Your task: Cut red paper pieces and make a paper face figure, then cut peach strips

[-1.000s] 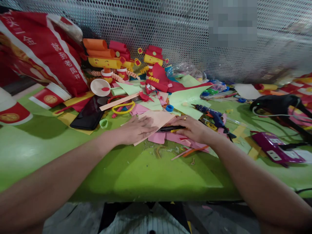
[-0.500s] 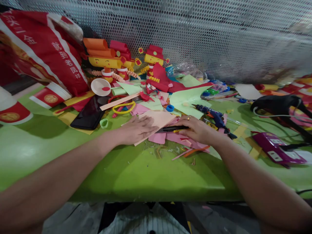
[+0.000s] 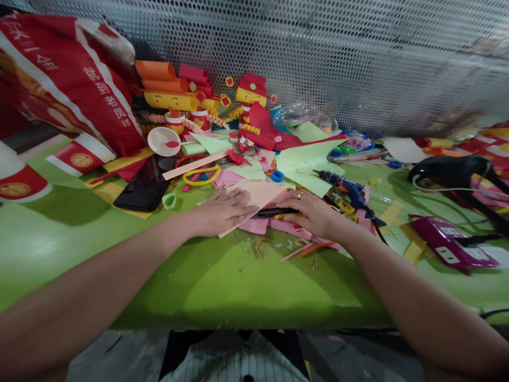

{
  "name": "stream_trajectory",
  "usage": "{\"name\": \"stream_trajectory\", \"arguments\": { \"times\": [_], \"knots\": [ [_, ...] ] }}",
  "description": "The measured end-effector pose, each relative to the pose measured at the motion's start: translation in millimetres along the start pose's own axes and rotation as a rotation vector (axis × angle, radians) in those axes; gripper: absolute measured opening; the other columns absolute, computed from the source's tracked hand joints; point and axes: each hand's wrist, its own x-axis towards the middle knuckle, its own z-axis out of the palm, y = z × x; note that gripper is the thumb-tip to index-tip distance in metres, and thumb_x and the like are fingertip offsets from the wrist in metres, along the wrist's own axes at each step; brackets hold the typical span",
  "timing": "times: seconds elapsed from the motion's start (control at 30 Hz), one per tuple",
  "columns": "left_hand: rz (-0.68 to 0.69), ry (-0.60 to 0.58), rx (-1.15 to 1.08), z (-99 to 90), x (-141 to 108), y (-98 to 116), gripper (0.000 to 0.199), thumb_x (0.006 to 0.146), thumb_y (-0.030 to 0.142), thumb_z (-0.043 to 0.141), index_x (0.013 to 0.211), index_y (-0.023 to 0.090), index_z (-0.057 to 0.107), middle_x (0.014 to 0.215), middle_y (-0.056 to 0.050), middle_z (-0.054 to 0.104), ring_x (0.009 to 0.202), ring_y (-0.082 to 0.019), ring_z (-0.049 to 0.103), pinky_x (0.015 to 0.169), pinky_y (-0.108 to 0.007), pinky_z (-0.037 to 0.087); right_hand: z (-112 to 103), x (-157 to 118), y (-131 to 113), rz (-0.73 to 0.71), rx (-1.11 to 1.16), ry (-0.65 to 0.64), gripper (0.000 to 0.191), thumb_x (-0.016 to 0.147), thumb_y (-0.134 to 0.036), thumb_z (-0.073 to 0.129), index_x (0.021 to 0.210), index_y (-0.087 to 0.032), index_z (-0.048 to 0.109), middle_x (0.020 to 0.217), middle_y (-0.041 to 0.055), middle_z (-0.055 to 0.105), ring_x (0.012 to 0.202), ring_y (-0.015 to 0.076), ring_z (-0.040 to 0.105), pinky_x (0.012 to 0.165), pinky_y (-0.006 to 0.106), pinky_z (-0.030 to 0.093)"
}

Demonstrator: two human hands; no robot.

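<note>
My left hand (image 3: 226, 211) lies flat, fingers stretched out, on a sheet of peach paper (image 3: 260, 195). To its right, my right hand (image 3: 308, 211), with a ring on one finger, curls round a long black tool (image 3: 274, 212). The tool's tip reaches the right edge of the peach sheet; its kind is hard to make out, since the fingers cover part of it. Pink paper pieces (image 3: 254, 226) lie under and in front of it. A blue glue gun (image 3: 345, 189) rests just beyond my right hand, and yellow-handled scissors (image 3: 202, 175) lie behind my left.
Paper figures (image 3: 170, 101) stand at the back before a perforated metal screen (image 3: 278, 48). A phone (image 3: 145, 185), paper cups (image 3: 81, 155) and a red bag (image 3: 75, 79) are on the left. A purple power strip (image 3: 451, 244) sits on the right of the green table (image 3: 238, 292).
My right hand has shifted slightly left with the black tool, closer to the peach paper. My left hand stays pressed on the sheet.
</note>
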Motion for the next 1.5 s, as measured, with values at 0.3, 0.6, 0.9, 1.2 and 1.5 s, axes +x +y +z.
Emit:
{"name": "stream_trajectory", "arguments": {
  "times": [0.3,0.6,0.9,1.2,1.5],
  "knots": [
    [0.001,-0.002,0.007,1.1,0.8,0.2,0.048,0.095,0.042,0.018,0.143,0.036,0.019,0.154,0.000,0.005,0.141,-0.023,0.003,0.110,-0.048,0.002,-5.1,-0.8,0.2,-0.011,0.037,-0.064,0.029,0.084,-0.022,0.051,0.109,-0.019,0.064,0.107,0.0104,0.065,0.099,0.0241,0.057,0.088,0.041,0.044],
    [0.095,-0.073,-0.075,-12.0,-13.9,-11.6,0.045,0.093,0.045,0.027,0.137,0.042,0.030,0.153,0.007,0.005,0.141,-0.022,-0.001,0.111,-0.046,0.002,-1.2,-2.9,3.9,-0.026,0.036,0.008,0.027,0.084,-0.025,0.050,0.106,-0.022,0.065,0.104,0.0094,0.065,0.096,0.0241,0.058,0.085,0.042,0.047],
    [0.042,-0.116,-0.056,-7.5,-16.7,-15.3,0.046,0.092,0.041,0.030,0.138,0.043,0.028,0.153,0.006,0.000,0.140,-0.026,0.000,0.110,-0.053,0.000,-1.0,-2.5,3.8,-0.025,0.013,0.013,0.027,0.085,-0.027,0.049,0.107,-0.024,0.065,0.103,0.0083,0.066,0.095,0.0236,0.059,0.085,0.041,0.047],
    [0.044,-0.092,-0.032,-4.3,-8.9,-3.3,0.049,0.094,0.047,0.020,0.142,0.039,0.017,0.153,0.003,-0.004,0.140,-0.025,-0.005,0.110,-0.052,-0.002,1.9,-0.7,4.8,-0.020,0.002,0.026,0.029,0.083,-0.024,0.052,0.110,-0.023,0.063,0.108,0.0083,0.065,0.101,0.0240,0.058,0.088,0.042,0.046],
    [-0.010,-0.064,-0.054,-10.2,-6.7,6.2,0.050,0.093,0.051,0.014,0.142,0.039,0.019,0.153,0.002,0.001,0.140,-0.025,-0.001,0.110,-0.052,0.001,2.4,-0.3,4.7,-0.034,-0.016,0.041,0.029,0.082,-0.020,0.053,0.108,-0.023,0.065,0.108,0.0079,0.066,0.101,0.0243,0.059,0.089,0.042,0.047]
  ]
}}
